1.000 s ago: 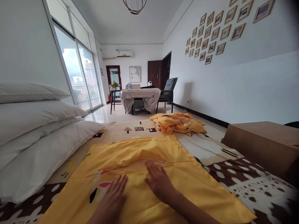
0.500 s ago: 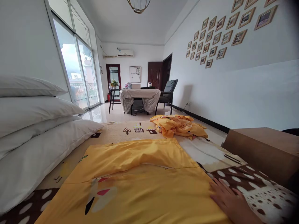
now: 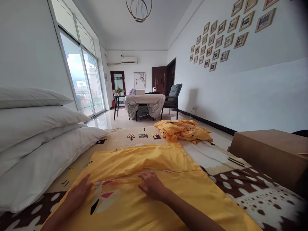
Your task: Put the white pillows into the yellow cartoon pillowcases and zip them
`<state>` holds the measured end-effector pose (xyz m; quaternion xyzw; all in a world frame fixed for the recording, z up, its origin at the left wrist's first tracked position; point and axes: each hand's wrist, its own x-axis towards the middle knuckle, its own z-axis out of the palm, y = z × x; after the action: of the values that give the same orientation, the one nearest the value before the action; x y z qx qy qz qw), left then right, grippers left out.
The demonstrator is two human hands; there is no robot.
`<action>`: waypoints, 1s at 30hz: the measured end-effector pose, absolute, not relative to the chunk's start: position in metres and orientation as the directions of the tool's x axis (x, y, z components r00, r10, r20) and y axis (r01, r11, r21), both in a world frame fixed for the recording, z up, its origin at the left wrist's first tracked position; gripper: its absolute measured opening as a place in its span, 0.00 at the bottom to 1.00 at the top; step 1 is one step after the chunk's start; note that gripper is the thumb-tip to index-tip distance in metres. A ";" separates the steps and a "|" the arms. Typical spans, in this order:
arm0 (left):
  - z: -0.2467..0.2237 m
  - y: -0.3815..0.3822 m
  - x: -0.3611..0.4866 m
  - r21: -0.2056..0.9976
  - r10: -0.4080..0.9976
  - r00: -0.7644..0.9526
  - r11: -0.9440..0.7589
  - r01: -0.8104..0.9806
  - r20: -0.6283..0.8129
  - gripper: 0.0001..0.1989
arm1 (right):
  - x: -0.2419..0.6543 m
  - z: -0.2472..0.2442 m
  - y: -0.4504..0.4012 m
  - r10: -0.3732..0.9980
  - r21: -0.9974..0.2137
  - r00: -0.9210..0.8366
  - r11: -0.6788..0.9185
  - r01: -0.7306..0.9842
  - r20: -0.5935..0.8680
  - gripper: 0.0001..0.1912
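A yellow pillowcase (image 3: pixel 183 199) with a printed animal face lies spread on the bed, its overlapping opening running crosswise. At its left side my left hand (image 3: pixel 80 192) rests low over the cloth, fingers stretched out and apart. My right hand (image 3: pixel 152 186) is over the middle, just below the edge of the opening. Its fingers are a little bent and spread, pointing left, and no cloth shows gathered in them. Small wrinkles run across the upper flap.
White pillows (image 3: pixel 43 150) are stacked at the left. A crumpled yellow cloth (image 3: pixel 184 131) lies at the bed's far edge. The patterned blanket (image 3: pixel 260 189) covers the bed. A cardboard box (image 3: pixel 267 157) stands at the right; a covered table (image 3: pixel 144 99) and black chair (image 3: pixel 173 98) are beyond.
My right hand has moved left from the pillowcase's right edge to its middle. My left hand has come into view at the left side. The view has tilted up slightly.
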<state>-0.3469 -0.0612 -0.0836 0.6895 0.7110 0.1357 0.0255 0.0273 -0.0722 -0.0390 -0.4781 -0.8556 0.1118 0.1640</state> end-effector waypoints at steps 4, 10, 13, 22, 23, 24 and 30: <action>-0.090 -0.073 -0.345 0.174 0.993 -0.104 0.092 0.981 0.061 0.32 | 0.014 -0.063 -0.044 0.915 -0.344 -0.374 0.404 0.848 0.153 0.14; -0.090 -0.072 -0.342 0.108 0.995 -0.092 0.087 0.990 0.049 0.32 | 0.035 -0.062 -0.039 0.890 -0.372 -0.455 0.434 0.820 0.035 0.12; -0.088 -0.071 -0.340 0.058 0.994 -0.096 0.093 0.994 0.048 0.31 | 0.043 -0.054 -0.035 0.861 -0.406 -0.508 0.470 0.784 0.016 0.11; -0.059 -0.061 -0.274 -0.095 0.954 0.242 -0.228 0.969 0.175 0.20 | 0.061 -0.058 -0.036 0.873 -0.456 -0.484 0.452 0.767 0.052 0.09; -0.058 -0.058 -0.266 -0.058 0.944 0.292 -0.287 0.956 0.155 0.20 | 0.061 -0.059 -0.039 0.879 -0.442 -0.471 0.453 0.774 0.075 0.10; -0.058 -0.055 -0.261 -0.017 0.940 0.318 -0.318 0.948 0.123 0.21 | 0.062 -0.060 -0.041 0.883 -0.424 -0.458 0.454 0.783 0.100 0.11; -0.075 -0.042 -0.255 0.119 0.983 0.179 -0.173 0.978 -0.040 0.31 | 0.078 -0.052 -0.044 0.895 -0.384 -0.445 0.416 0.824 0.016 0.15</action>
<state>-0.2551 -0.0417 -0.0750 0.7654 0.6404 0.0230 0.0585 0.0780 -0.0438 -0.0518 -0.5151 -0.8344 0.1625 0.1096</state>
